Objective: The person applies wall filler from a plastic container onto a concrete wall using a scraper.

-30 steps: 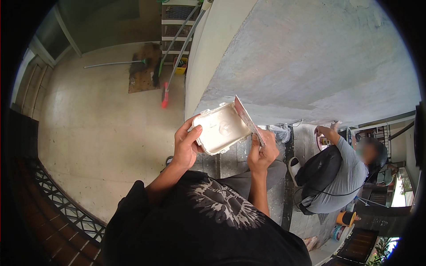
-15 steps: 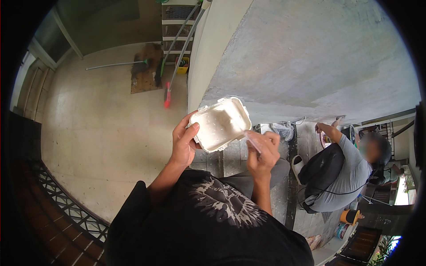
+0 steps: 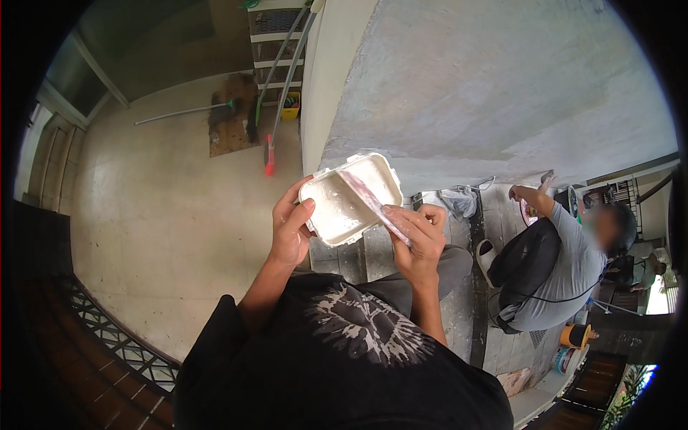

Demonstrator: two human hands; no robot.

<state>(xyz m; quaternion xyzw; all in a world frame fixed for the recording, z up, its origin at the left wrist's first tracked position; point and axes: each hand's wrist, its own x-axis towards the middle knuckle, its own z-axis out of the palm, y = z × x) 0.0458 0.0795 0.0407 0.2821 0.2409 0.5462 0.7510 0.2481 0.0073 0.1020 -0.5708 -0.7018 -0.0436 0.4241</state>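
Note:
My left hand [image 3: 292,223] grips the left rim of a white rectangular plastic container [image 3: 331,215], thumb over the edge. White paste-like stuff coats its inside walls and bottom. In my right hand [image 3: 418,236] is a flat, pale pinkish scraper [image 3: 365,195], smeared with white. Its blade reaches slantwise across the container's opening; whether it touches the bottom I cannot tell. The container is tilted a little and held in front of my chest.
A grey plastered wall [image 3: 502,93] rises ahead and to the right. To the right a co-worker in a grey shirt [image 3: 555,287] squats, one arm toward the wall. Brooms, one with a red head [image 3: 269,159], lean near a shelf. A plastic bag [image 3: 459,203] lies by the wall's foot.
The scraper has swung up from the container's right edge and lies across the opening, its broad face now showing. My left hand keeps its hold on the container.

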